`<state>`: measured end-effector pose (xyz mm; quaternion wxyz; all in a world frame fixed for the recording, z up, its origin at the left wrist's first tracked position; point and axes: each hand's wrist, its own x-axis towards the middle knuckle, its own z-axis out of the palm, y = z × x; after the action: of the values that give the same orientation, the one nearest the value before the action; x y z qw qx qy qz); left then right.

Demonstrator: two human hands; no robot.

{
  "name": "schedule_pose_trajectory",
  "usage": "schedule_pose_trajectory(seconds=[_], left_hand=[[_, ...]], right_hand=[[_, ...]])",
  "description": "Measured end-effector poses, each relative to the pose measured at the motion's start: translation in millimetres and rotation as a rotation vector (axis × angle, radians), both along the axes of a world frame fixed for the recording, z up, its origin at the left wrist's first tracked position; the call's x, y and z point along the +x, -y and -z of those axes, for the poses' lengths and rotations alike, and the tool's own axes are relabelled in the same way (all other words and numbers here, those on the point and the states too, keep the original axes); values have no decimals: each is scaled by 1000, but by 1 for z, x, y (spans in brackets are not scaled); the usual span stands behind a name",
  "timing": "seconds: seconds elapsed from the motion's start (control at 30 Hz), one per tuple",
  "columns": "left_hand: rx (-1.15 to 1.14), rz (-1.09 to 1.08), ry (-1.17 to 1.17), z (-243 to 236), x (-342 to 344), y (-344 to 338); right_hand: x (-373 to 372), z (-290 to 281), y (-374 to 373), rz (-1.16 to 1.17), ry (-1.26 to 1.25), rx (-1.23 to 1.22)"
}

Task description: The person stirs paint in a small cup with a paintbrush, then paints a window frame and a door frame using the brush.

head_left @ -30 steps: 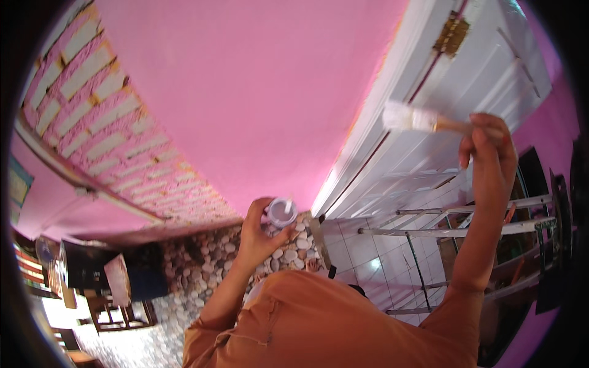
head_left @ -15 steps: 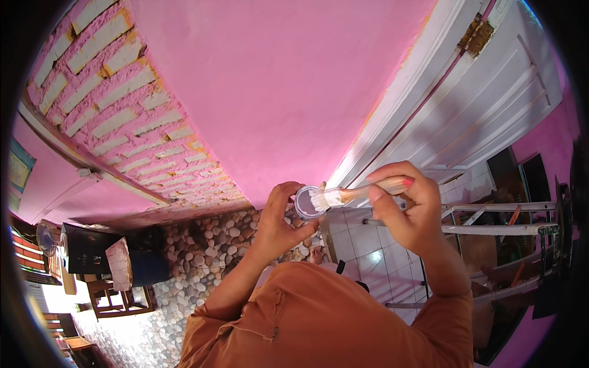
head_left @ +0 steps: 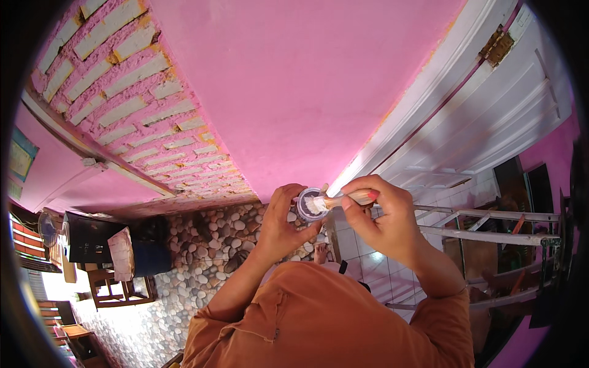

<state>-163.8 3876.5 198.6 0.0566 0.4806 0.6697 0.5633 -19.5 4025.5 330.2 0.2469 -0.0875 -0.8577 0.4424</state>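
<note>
My left hand [head_left: 283,227] is wrapped round a small round cup [head_left: 302,214] of whitish paint, just in front of my chest. Between the fingers and thumb of my right hand [head_left: 386,214] is a paintbrush [head_left: 346,199] with a wooden, red-tipped handle. Its white-coated bristles lie inside the mouth of the cup, and the handle slants up to the right. How deep the paint sits in the cup is hard to make out.
Ahead rises a pink wall [head_left: 300,92] with a pink-and-white brick strip [head_left: 123,104] on its left. A white door [head_left: 478,122] and frame stand right. A metal ladder [head_left: 491,233] is at right. Pebble-patterned floor [head_left: 202,257] lies left, with a dark wooden stand [head_left: 123,291] farther off.
My right hand has moved left and the brush has gone farther into the cup. The left hand keeps the cup nearly in place, while the view has shifted slightly.
</note>
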Motion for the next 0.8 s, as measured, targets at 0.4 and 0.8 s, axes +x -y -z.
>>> schedule_pose_trajectory(seconds=[0.4, 0.8], left_hand=[[16, -21, -39, -1, 0, 0], [-8, -46, -29, -7, -3, -5]], right_hand=[[-5, 3, -5, 10, -43, -34], [10, 24, -32, 177, -108, -703]])
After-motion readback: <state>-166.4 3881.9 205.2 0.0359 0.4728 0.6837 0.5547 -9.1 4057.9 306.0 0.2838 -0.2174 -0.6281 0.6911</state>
